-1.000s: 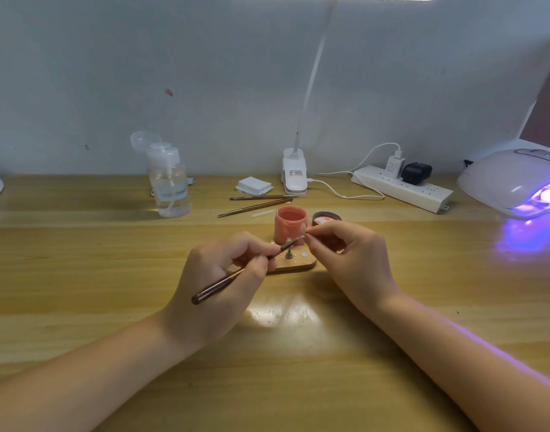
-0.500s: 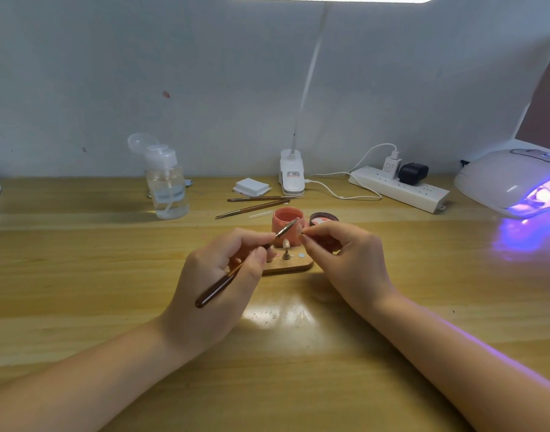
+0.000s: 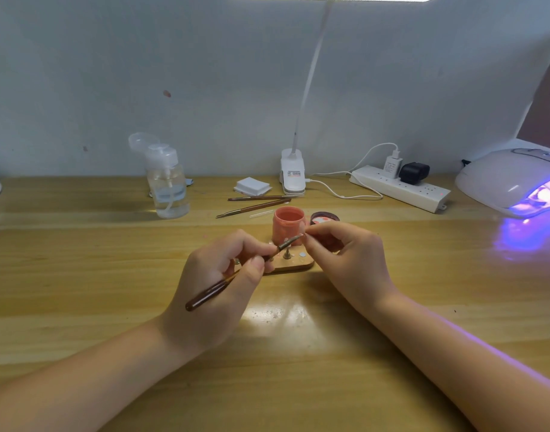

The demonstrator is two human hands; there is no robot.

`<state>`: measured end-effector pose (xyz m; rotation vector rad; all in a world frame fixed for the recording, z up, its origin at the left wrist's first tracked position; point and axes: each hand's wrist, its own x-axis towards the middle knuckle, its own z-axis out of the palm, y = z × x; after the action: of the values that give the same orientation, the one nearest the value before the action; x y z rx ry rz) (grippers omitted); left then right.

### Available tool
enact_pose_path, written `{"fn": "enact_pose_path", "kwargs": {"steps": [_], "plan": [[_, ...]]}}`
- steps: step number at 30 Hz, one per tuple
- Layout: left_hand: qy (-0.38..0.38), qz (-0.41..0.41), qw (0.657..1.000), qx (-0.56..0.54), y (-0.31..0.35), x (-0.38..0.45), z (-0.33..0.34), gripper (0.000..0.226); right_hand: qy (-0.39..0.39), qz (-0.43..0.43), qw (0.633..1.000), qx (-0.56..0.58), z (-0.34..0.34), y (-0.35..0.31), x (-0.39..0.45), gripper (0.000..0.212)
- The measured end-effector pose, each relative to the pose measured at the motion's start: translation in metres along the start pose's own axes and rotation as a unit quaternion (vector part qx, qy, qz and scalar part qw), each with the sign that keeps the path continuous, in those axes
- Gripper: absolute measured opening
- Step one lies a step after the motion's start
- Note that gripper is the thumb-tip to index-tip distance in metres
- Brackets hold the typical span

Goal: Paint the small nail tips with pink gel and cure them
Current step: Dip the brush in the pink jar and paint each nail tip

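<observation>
My left hand (image 3: 217, 285) grips a dark brown brush (image 3: 211, 294) like a pen, its bristle end reaching up to the right. My right hand (image 3: 348, 260) pinches a small nail tip (image 3: 305, 234) between thumb and forefinger, right at the brush tip; the tip itself is mostly hidden. Just behind stands an open pot of pink gel (image 3: 288, 227) with its lid (image 3: 325, 217) lying to the right. Below the brush sits a small wooden holder (image 3: 294, 265) with metal pegs. The curing lamp (image 3: 514, 182) glows violet at the far right.
A clear pump bottle (image 3: 167, 185) stands back left. Two spare brushes (image 3: 255, 203), a white pad stack (image 3: 252, 186), a clip lamp base (image 3: 293, 176) and a power strip (image 3: 401, 187) with plugs and cable line the back of the wooden table.
The brush tip has shifted slightly against the nail tip in my right hand. Both hands stay in nearly the same place above the holder.
</observation>
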<state>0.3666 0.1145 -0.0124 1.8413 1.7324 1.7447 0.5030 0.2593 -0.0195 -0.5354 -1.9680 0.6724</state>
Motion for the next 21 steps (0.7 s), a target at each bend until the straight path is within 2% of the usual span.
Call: {"fn": "enact_pose_path", "kwargs": {"steps": [8, 21], "plan": [[0.001, 0.005, 1.000, 0.012, 0.0024, 0.0016, 0.0003, 0.026, -0.016, 0.027, 0.999, 0.027, -0.0001, -0.0004, -0.0004, 0.010], [0.016, 0.007, 0.999, 0.034, 0.0045, 0.0034, 0.0006, 0.024, -0.013, 0.017, 1.000, 0.016, 0.0008, -0.0013, -0.0007, 0.010]]}}
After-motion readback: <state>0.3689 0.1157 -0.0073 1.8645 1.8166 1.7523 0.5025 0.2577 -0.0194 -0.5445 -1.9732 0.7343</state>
